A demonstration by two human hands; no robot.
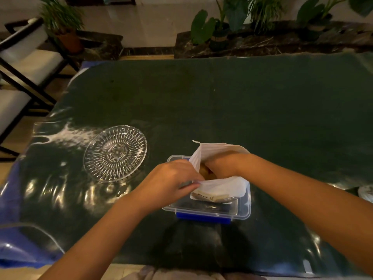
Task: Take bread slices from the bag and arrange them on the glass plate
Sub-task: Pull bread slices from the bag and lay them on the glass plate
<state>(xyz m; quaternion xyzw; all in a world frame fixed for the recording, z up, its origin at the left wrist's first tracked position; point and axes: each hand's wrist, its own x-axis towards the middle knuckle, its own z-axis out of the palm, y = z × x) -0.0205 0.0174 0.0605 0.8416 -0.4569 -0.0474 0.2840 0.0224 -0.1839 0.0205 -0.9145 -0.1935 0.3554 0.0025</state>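
A white plastic bread bag (220,186) sits in a clear plastic box (240,211) with a blue clip, near the table's front. My left hand (173,178) pinches the bag's near-left edge and holds the mouth apart. My right hand (220,164) is reached into the bag mouth, its fingers hidden inside around brown-crusted bread (203,171); whether it grips a slice I cannot tell. The cut-glass plate (115,153) lies bare on the table, to the left of the box and apart from both hands.
A dark green cloth under shiny clear film covers the table (242,102). A white dish edge (366,193) shows at the far right. Chairs (24,63) stand to the left and potted plants (218,29) behind the table.
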